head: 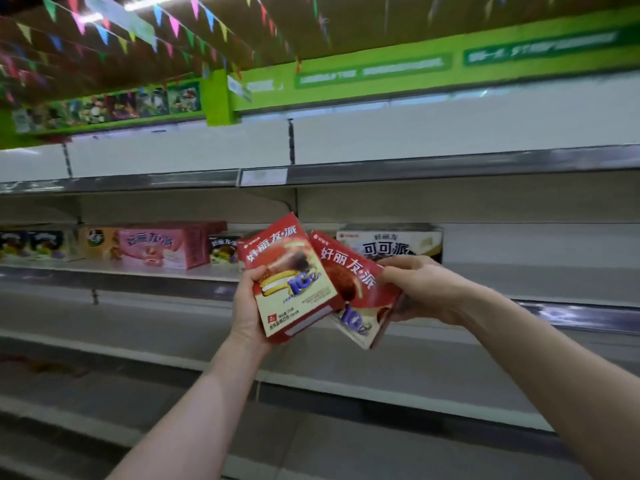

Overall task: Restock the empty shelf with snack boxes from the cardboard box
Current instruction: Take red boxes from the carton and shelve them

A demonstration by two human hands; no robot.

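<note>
Head view: left red snack box (287,275) and right red snack box (353,289) held up before the middle shelf (138,271).

Two bare forearms are raised over the lower shelf (381,375). The grip of the left hand (247,306) is closed round the lower left edge of the left red snack box, with the thumb laid on its front. The grip of the right hand (419,289) is wrapped round the right edge of the right red snack box. Both boxes are tilted, and the left one is overlapped onto the right one. On the middle shelf behind, a white box (391,242) is seen just past the right hand. A small dark box (223,249), a pink box (162,245) and an orange box (98,240) are lined up to the left. Higher up, the upper shelf (415,168) is fronted by a price label (264,176). A green sign band (381,69) and coloured bunting (104,32) are seen beyond.
</note>
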